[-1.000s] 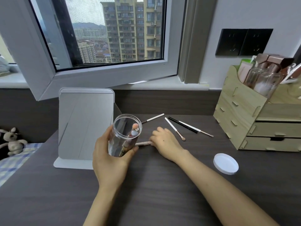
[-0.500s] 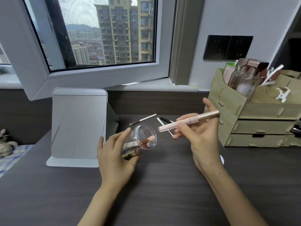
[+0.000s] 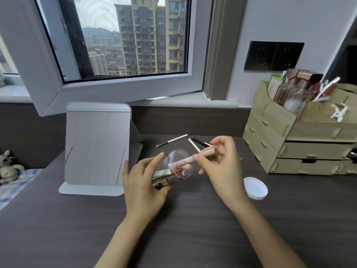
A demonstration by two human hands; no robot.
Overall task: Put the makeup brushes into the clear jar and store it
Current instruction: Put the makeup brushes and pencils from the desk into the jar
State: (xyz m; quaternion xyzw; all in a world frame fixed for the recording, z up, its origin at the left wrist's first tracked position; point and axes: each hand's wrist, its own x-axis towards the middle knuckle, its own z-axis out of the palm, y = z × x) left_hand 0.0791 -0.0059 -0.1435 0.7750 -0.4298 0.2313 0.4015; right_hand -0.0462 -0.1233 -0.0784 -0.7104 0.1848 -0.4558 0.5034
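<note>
I see the clear jar [image 3: 178,165] tipped on its side above the desk, its open mouth turned toward the right, with several brushes already lying inside it. A pale pink brush [image 3: 199,155] pokes into that mouth at a slant, its far end raised to the upper right. Three more brushes lie flat on the desk behind: a white-handled brush [image 3: 172,141], a thin white brush [image 3: 194,145], and a black brush [image 3: 201,141]. The jar's white lid [image 3: 255,188] lies flat to the right.

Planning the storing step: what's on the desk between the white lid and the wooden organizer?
Head view: nothing. Only bare dark desk lies between the white lid and the wooden organizer.
</note>
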